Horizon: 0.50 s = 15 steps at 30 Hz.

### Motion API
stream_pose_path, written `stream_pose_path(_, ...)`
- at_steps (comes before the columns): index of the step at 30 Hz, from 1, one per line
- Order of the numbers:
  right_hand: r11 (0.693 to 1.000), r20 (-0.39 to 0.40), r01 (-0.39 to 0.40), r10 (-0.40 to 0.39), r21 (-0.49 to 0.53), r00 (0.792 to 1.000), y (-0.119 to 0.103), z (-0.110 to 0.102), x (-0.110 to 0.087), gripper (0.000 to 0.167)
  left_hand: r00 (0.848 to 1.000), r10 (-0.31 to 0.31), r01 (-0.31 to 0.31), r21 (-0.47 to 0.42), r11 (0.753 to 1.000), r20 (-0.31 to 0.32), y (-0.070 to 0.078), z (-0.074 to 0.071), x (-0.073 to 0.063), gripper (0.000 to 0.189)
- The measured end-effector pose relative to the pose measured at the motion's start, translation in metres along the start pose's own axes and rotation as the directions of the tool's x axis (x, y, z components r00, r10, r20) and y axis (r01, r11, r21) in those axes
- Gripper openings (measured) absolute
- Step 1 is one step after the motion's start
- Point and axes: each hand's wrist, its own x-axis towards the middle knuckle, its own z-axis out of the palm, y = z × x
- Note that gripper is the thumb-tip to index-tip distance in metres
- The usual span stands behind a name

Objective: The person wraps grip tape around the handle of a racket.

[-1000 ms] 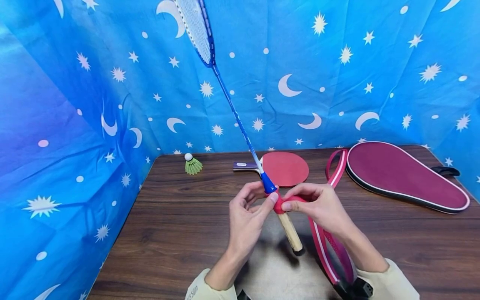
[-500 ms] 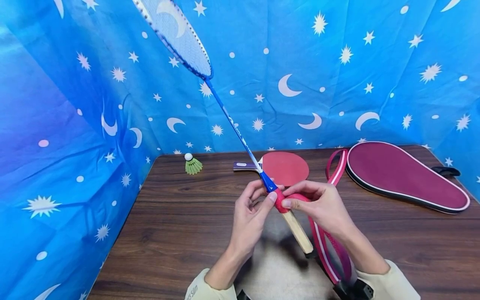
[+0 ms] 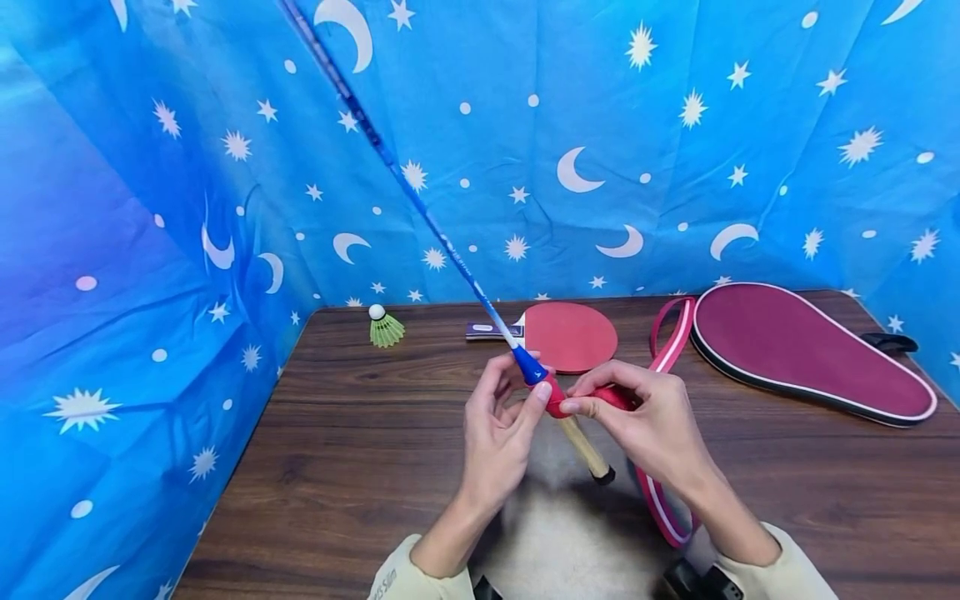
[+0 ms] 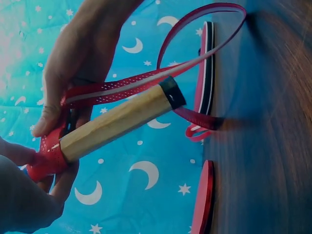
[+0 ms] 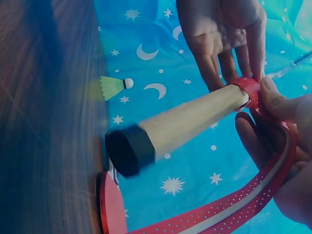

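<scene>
A blue badminton racket [image 3: 450, 250] is held at a slant above the table, its head toward the upper left and partly out of view. My left hand [image 3: 498, 433] pinches it just below the blue cone, where red overgrip tape [image 3: 555, 403] is wrapped round the handle's upper end. My right hand [image 3: 660, 425] pinches the loose tape close to the handle. The lower handle [image 4: 117, 119] is bare wood with a black end cap [image 4: 172, 93]. In the right wrist view the perforated tape strip [image 5: 209, 212] with its pale centre line hangs in a long curve.
A green shuttlecock [image 3: 386, 327] lies at the table's back left. Behind my hands lies a red table tennis bat [image 3: 572, 333]. A maroon bat case [image 3: 802, 354] is at the back right. A blue star-patterned cloth [image 3: 487, 150] hangs behind the wooden table [image 3: 337, 433].
The racket has turned about its length; its face showed half a second ago and is now edge-on. Its head leans further left. The right hand's tape loop has risen and shifted.
</scene>
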Motion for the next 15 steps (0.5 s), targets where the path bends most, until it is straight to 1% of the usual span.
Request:
stream_pose_path(4,1.0,0.006,0.014,-0.014,-0.023,1.0,-0.0031,-0.0012,-0.0013,0.022,1.0,0.015,-0.015,0.016,1.0,-0.007,-0.0014,-0.0005,0.0001,0.036)
stream_pose_path(6,1.0,-0.002,-0.002,0.002,-0.018,1.0,-0.0027,-0.0006,-0.0013,0.022,1.0,0.018,-0.018,0.017,1.0,0.003,-0.0005,-0.0001,-0.0002,0.037)
stream_pose_path(7,1.0,-0.003,-0.022,0.022,-0.007,1.0,-0.0028,-0.0003,-0.001,0.021,1.0,0.018,-0.018,0.014,1.0,0.01,0.0004,0.0002,-0.0004,0.038)
stream_pose_path(10,0.991,-0.004,-0.125,0.125,0.053,0.992,-0.0013,0.0016,0.0003,0.016,1.0,0.014,-0.014,0.003,1.0,0.023,0.0036,0.0011,-0.0012,0.038)
stream_pose_path(13,0.962,0.028,-0.229,0.228,0.147,0.973,0.0017,0.0041,0.001,0.01,1.0,-0.001,0.002,-0.018,1.0,0.023,0.0053,0.0019,-0.0015,0.036)
stream_pose_path(15,0.939,0.065,-0.272,0.264,0.213,0.962,0.0047,0.0064,0.0012,0.01,1.0,-0.018,0.019,-0.026,0.999,0.021,0.0049,0.0019,-0.0015,0.036)
